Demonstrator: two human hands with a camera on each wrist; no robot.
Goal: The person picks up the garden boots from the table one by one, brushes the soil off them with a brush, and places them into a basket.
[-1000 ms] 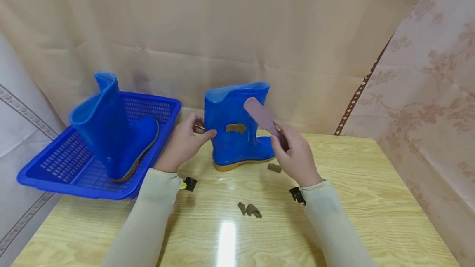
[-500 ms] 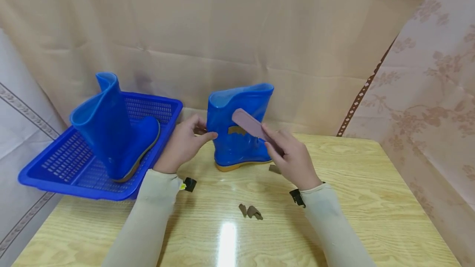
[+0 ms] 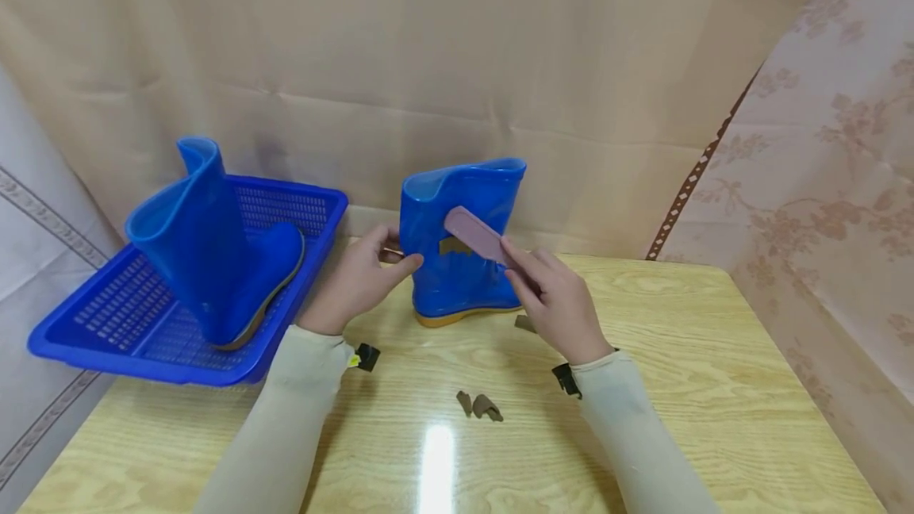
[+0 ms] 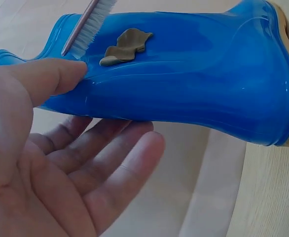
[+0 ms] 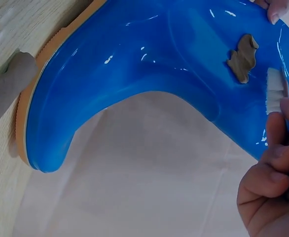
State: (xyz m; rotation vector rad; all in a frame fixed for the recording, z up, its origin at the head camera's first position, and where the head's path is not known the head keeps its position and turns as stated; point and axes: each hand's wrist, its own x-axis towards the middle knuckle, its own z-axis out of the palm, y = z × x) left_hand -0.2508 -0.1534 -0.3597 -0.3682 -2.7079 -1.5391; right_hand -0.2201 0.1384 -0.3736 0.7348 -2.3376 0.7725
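A blue rain boot [image 3: 453, 288] with a tan sole stands upright on the table, toe to the right. My left hand [image 3: 357, 280] holds the back of its shaft, thumb on the near side and fingers behind. A brown mud-like patch [image 4: 127, 47] clings to the shaft. My right hand [image 3: 560, 304] grips a brush [image 3: 474, 235] with a pinkish back. In the left wrist view its white bristles [image 4: 96, 27] face the shaft beside the patch; from the head the brush covers part of the patch.
At the left, a blue plastic basket [image 3: 136, 371] holds a second blue boot [image 3: 207, 260]. Brown flakes [image 3: 485, 408] lie on the wooden table [image 3: 678, 387], and another brown piece [image 3: 525, 324] lies near the boot's toe. A beige cloth [image 3: 343, 62] hangs behind.
My right hand has brought the brush left and down, from the upper right of the shaft to beside the brown patch. The boot has shifted slightly right; my left hand stays at its back.
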